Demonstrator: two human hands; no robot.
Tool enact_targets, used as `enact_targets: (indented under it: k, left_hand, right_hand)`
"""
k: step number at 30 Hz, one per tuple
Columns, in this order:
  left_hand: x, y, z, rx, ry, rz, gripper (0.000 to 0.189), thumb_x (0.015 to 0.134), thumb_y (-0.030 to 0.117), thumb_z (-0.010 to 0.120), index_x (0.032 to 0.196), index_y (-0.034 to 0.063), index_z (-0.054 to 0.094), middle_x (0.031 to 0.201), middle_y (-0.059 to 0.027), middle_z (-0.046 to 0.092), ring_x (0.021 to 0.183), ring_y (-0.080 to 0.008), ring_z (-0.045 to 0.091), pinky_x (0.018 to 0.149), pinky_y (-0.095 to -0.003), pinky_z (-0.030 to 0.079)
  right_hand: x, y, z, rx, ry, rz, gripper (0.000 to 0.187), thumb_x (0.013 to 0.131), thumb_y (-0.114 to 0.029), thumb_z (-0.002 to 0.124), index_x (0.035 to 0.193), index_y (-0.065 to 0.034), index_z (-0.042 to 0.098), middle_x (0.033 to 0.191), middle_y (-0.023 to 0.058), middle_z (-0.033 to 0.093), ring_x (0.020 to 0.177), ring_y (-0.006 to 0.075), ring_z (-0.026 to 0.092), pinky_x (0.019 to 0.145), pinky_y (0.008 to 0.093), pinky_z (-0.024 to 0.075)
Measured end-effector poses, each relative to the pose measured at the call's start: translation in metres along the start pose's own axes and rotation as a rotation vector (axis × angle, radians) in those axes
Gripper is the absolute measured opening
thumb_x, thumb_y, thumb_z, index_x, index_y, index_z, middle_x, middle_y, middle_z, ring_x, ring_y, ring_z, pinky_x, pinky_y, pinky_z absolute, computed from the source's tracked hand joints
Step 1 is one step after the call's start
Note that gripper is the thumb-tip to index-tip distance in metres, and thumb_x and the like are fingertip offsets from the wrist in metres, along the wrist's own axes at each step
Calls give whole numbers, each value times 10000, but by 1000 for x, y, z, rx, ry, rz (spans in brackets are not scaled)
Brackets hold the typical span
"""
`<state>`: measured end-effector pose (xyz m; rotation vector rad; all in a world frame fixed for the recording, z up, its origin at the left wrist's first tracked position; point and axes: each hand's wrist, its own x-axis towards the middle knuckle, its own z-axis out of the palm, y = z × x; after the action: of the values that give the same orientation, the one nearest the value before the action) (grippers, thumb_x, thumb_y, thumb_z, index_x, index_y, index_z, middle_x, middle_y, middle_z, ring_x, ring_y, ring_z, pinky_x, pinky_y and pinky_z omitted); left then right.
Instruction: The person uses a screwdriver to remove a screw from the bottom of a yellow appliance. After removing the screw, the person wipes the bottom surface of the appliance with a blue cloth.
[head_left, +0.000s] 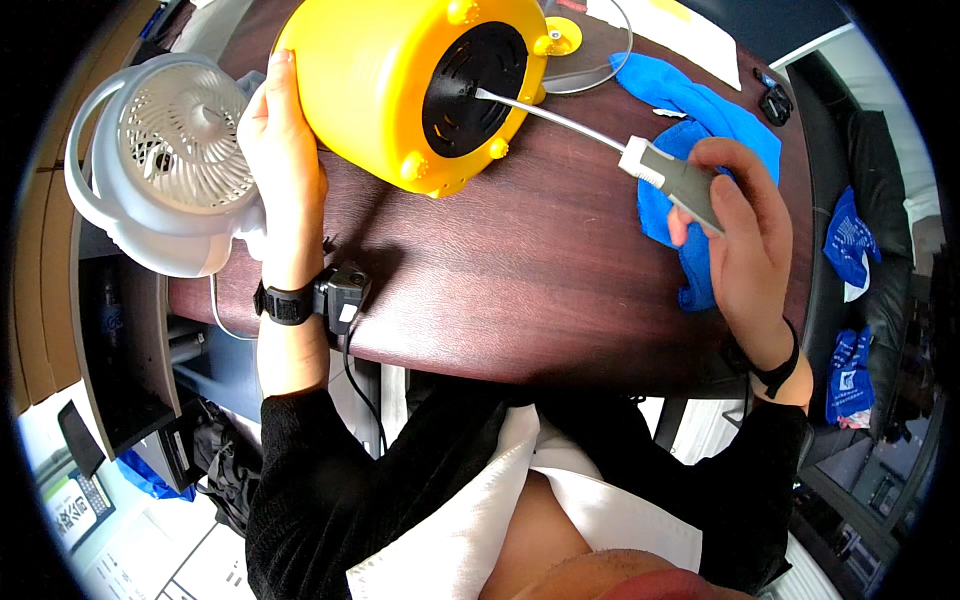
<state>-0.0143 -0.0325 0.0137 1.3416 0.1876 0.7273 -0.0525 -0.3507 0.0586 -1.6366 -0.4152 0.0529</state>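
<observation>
A yellow plastic housing (360, 82) lies tilted on its side on the table, its underside turned to the right. That underside has a round black vented plate (476, 90) and several small yellow feet. My left hand (285, 142) holds the housing's left side, thumb on the wall, other fingers hidden. In my right hand (739, 210) is a screwdriver with a grey and white handle (667, 176). Its metal shaft runs left, and its tip meets the black plate near the centre, as far as the view shows. A yellow suction-cup-like part (564, 36) is behind the housing.
A white fan (191, 135) stands at the left, its cable hanging over the edge of the brown table (480, 300). A blue cloth (694, 112) lies right, partly under the screwdriver. Farther back are a white sheet (697, 45) and a small black object (774, 103).
</observation>
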Motion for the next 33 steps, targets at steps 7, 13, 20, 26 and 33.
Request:
enact_targets:
  k: [7,13,20,26,33]
  left_hand:
    - [3,0,0,-7,26,-20,303,904,250,509,882,-27,628,796,-32,624,683,-53,537,638,-182,424]
    - [3,0,-2,-33,25,-36,306,905,252,506,880,-26,629,804,-32,625,687,-55,539,640,-186,427]
    - [3,0,-1,-9,20,-31,303,905,250,506,870,-25,629,801,-31,626,680,-55,541,632,-182,425]
    - [5,-1,-3,-11,-2,-36,285,908,240,492,944,-21,602,859,-50,630,728,-82,578,661,-198,454]
    - [-2,3,-1,66,-8,22,308,909,248,498,876,-33,621,787,-24,618,680,-48,527,626,-181,416]
  right_hand:
    - [7,-16,-4,-118,-63,250,239,904,-185,465,1094,-42,489,717,46,528,521,80,499,490,186,374]
    - [13,-3,-5,-498,-29,-414,466,793,-167,634,1187,-54,411,829,47,537,718,90,525,634,200,421]
    - [8,-8,-23,-282,-110,87,507,775,-151,649,1205,-69,392,864,44,526,755,77,507,595,201,394]
    - [14,2,-10,-391,-30,-252,374,826,-203,603,1140,-61,459,740,12,511,565,40,465,458,172,330]
    - [12,-7,-10,-134,-77,343,278,850,-194,574,1080,-55,503,660,-22,490,590,37,449,493,189,343]
